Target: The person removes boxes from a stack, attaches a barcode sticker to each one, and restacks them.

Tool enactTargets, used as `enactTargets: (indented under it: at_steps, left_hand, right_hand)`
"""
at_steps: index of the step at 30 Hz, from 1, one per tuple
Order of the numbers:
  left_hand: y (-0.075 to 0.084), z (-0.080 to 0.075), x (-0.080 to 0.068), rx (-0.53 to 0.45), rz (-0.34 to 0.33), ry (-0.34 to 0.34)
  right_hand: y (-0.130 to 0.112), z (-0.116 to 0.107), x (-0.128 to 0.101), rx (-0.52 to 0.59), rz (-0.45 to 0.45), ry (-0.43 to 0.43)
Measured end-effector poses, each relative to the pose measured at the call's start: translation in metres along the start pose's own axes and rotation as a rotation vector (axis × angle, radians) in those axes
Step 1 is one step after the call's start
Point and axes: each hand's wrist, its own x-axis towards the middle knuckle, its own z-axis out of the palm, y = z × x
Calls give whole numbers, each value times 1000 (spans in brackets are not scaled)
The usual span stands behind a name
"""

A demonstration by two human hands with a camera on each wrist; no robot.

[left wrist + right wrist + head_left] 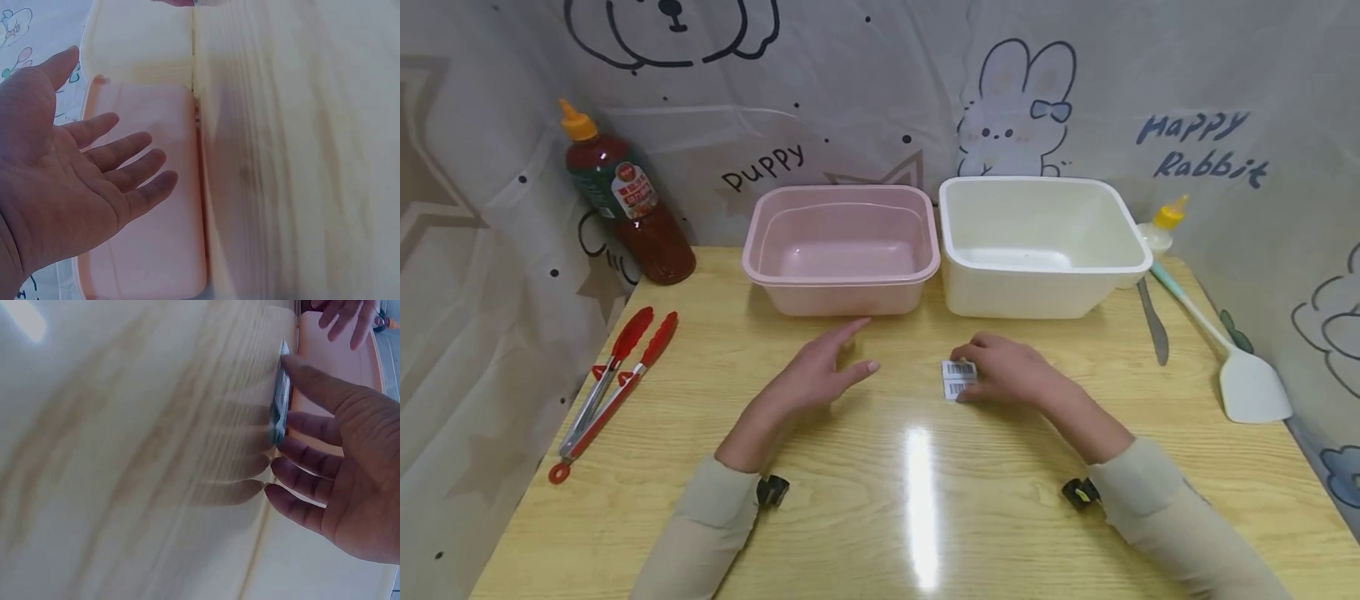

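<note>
Nearest the camera, two pale sleeves, the left one (700,533) and the right one (1172,517), come in over the near part of the wooden table (850,517). The right hand (1011,375) pinches a small card (958,380) printed with barcodes, thumb at its near side and fingers at its far side; whether the card rests on the wood or is raised I cannot tell. It sits right of the scene's middle, in front of the white tub (1022,296), with a strip of wood between. The left hand (816,371) is released, fingers loosely extended before the pink tub (850,300), and a stretch of wood separates its thumb from the card, room for sideways movement. Both tubs stand open-topped toward the table's far edge, rims close side by side, so little space shows between them. Farther out to the left, red-handled tongs (610,383) lie slantwise along the left edge, and a red sauce bottle (632,208) stands at the far left corner. On the right, a knife (1152,325) and a spatula (1255,387) lie near the white tub, the spatula's broad head reaching the right edge; a yellow-capped bottle (1165,223) stands behind.
</note>
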Motion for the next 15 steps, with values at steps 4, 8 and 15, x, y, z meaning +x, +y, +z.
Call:
enactTargets:
  at_steps: [4,8,15]
  left_hand:
    - [2,2,2,-12,-1,-18]
    - [3,3,2,-12,2,-31]
    - [6,6,3,-50,-11,-46]
  right_hand:
    - [-5,0,1,4,-40,41]
    - [-7,0,5,12,-110,72]
    - [-22,-14,15,251,-130,31]
